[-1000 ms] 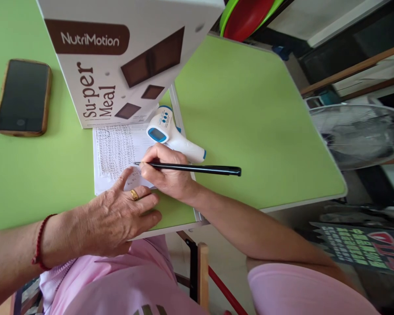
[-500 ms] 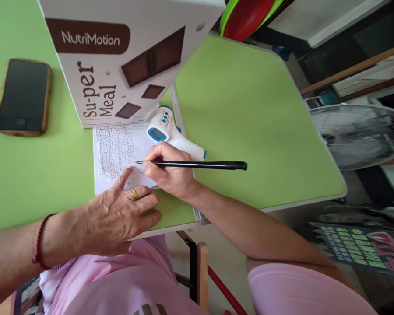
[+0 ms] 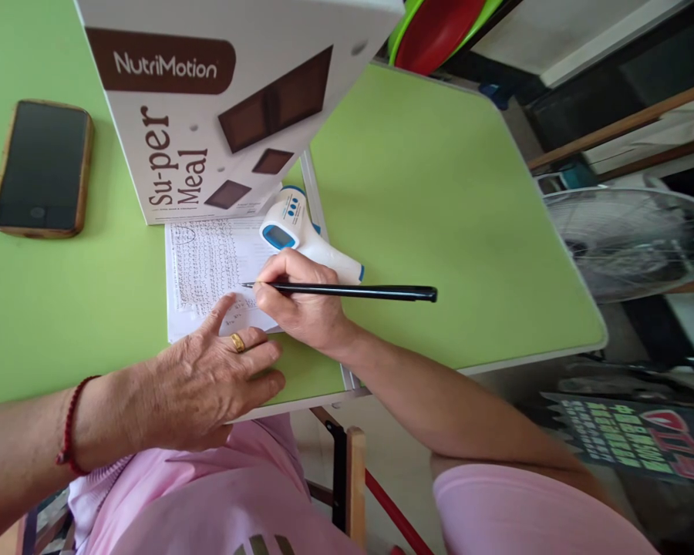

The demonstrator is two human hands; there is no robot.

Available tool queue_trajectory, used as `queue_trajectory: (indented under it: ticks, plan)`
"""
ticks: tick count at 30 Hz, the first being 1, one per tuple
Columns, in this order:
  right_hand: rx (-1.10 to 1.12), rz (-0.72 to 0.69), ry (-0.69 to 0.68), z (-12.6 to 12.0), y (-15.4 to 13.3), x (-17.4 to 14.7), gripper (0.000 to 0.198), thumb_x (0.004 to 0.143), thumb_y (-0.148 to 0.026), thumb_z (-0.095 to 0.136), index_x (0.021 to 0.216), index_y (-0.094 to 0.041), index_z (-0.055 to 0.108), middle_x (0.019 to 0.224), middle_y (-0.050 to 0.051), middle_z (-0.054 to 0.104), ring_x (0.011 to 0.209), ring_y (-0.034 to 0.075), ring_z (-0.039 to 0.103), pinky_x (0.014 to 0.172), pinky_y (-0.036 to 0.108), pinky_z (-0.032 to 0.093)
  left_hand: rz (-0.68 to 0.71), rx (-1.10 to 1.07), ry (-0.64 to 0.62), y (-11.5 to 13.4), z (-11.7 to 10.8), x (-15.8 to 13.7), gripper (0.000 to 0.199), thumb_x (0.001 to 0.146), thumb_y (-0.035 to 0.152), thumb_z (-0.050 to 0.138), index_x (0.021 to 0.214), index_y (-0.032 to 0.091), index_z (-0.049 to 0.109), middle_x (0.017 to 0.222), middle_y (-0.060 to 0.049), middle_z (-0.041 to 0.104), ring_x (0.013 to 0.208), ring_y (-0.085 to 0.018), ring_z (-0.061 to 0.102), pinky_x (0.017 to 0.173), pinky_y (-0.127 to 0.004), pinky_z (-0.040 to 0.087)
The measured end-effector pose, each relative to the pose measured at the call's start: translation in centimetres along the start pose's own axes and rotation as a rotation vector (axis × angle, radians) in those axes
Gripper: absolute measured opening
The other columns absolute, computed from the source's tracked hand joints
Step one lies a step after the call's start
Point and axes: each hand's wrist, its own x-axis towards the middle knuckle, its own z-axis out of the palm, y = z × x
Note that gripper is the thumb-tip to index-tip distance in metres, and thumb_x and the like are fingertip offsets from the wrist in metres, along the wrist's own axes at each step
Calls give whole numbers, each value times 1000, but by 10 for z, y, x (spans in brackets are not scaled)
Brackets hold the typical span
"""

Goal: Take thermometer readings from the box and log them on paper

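Note:
My right hand (image 3: pixel 301 301) pinches a slim black pen (image 3: pixel 370 292), its tip at a sheet of paper (image 3: pixel 202 262) covered with rows of small handwriting. My left hand (image 3: pixel 213 378), with a gold ring and a red cord bracelet at the wrist, lies with fingers spread, the index fingertip on the lower part of the paper. Just beyond my right hand lies a white and blue infrared thermometer (image 3: pixel 312 243), partly over the sheet. A tall white NutriMotion box (image 3: pixel 208 131) stands at the paper's far edge and hides what is behind its base.
On the left of the green table (image 3: pixel 439 216) lies a phone (image 3: pixel 42 169) in a brown-edged case. A fan (image 3: pixel 636 239) stands past the table's right edge. Red and green basins (image 3: pixel 439 31) are at the back. A dark printed bag (image 3: pixel 630 432) is at lower right.
The pen tip and my right hand have shifted very slightly to the right along the paper. My left hand stays in place. The view has moved a little.

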Motion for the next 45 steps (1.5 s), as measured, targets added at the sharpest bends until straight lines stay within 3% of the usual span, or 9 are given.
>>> queue_trajectory:
  ticks: [25, 35, 41, 45]
  plan:
    - [49, -8, -24, 0, -1, 0, 16, 81, -16, 58, 70, -21, 47, 58, -7, 55, 49, 7, 47, 49, 19, 41, 6, 0, -8, 0, -3, 0, 42, 76, 31, 73, 115, 20, 64, 114, -6, 58, 110, -26, 53, 123, -55, 14]
    - [52, -5, -43, -1, -1, 0, 16, 81, -17, 57, 69, -21, 47, 57, -7, 55, 48, 6, 46, 47, 19, 40, 8, 9, 9, 0, -2, 1, 37, 76, 24, 67, 113, 19, 65, 113, -6, 58, 108, -25, 53, 122, -55, 14]
    - [69, 0, -62, 0, 0, 1, 17, 81, -18, 56, 70, -21, 45, 56, -7, 52, 48, 6, 46, 48, 19, 39, 4, 0, -7, -1, -2, -1, 42, 76, 29, 71, 116, 21, 64, 117, -7, 58, 110, -28, 54, 120, -60, 16]
    - [78, 5, -78, 0, -1, 2, 16, 81, -17, 56, 69, -21, 46, 56, -7, 53, 48, 6, 45, 47, 19, 38, 12, 4, -14, -4, -4, -1, 61, 74, 50, 80, 123, 20, 61, 118, -9, 58, 112, -29, 54, 119, -59, 18]
